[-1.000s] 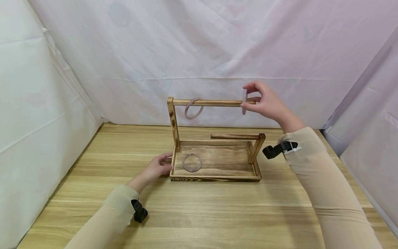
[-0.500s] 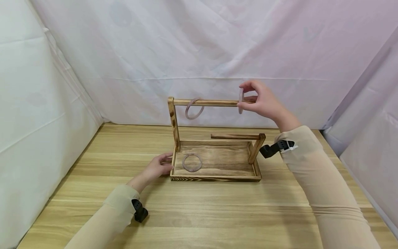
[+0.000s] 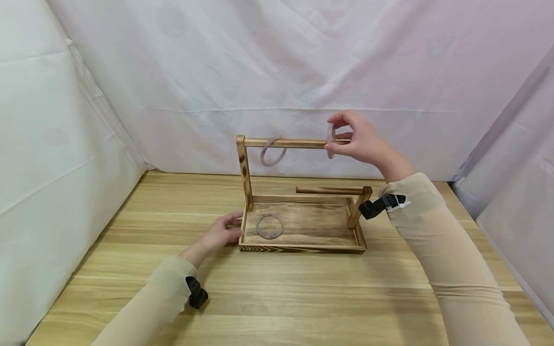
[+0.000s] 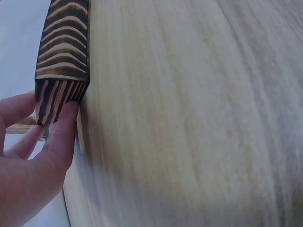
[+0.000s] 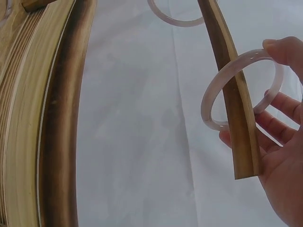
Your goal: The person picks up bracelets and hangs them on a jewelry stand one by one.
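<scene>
A wooden bangle stand (image 3: 303, 249) has a tray base and two horizontal bars at different heights. My right hand (image 3: 365, 142) pinches a pale lilac bangle (image 3: 331, 141) between thumb and fingers. In the right wrist view, the free end of the upper bar (image 5: 244, 127) passes through this bangle (image 5: 218, 90). Further left on the same bar hangs a second bangle (image 3: 273, 151). A third bangle (image 3: 269, 226) lies flat in the tray's left part. My left hand (image 3: 218, 234) holds the tray's left end, thumb and fingers against the wood (image 4: 59, 97).
The lower bar (image 3: 331, 191) juts left from a short post (image 3: 359, 209) at the tray's right end. A taller post (image 3: 244, 173) carries the upper bar at the left. White cloth (image 3: 207, 72) hangs behind and beside the wooden table (image 3: 277, 298).
My right hand has moved left along the upper bar, taking the pinched bangle further from the free end. My left hand stays at the tray's end.
</scene>
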{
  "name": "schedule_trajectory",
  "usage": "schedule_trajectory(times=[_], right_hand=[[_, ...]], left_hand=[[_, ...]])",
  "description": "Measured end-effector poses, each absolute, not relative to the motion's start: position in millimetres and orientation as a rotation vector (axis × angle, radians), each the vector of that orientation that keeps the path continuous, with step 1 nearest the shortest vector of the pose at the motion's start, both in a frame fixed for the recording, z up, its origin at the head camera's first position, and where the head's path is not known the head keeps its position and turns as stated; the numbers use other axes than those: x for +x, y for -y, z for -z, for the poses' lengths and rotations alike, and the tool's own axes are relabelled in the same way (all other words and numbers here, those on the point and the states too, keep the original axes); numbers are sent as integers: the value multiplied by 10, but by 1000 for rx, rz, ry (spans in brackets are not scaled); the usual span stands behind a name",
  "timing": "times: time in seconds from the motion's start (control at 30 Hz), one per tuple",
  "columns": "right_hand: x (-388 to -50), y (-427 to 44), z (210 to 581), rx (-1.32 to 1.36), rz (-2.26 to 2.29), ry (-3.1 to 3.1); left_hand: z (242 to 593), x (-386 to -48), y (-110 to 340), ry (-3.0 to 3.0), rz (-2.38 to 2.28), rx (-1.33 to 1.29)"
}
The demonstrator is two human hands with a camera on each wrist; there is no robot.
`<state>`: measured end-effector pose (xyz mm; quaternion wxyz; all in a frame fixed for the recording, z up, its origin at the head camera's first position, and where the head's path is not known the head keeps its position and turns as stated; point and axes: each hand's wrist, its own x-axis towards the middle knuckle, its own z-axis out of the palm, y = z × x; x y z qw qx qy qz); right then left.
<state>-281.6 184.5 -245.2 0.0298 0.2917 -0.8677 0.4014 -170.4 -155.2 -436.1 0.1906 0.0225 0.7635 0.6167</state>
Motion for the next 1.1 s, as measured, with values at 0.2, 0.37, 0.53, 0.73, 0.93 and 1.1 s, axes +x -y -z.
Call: schedule_trajectory(times=[0.2, 0.37, 0.53, 0.73, 0.93, 1.1], right_hand=[[-2807, -1772, 2424, 933, -1243, 2666], [-2802, -1721, 2411, 958, -1233, 2670], [-2805, -1666, 2410, 996, -1224, 2660], [-2802, -1605, 2417, 1037, -1235, 2617], [-2809, -1563, 2425, 1065, -1228, 2602], [-2794, -1531, 2416, 1081, -1219, 2609]], left_hand=[[4364, -1701, 1558, -2150, -1738, 65], [4363, -1699, 1561, -2148, -1739, 59], [4355, -1697, 1559, -2152, -1737, 63], [4363, -1700, 1555, -2152, -1729, 71], [4376, -1707, 1552, -2161, -1719, 84], [4372, -1706, 1547, -2165, -1714, 87]])
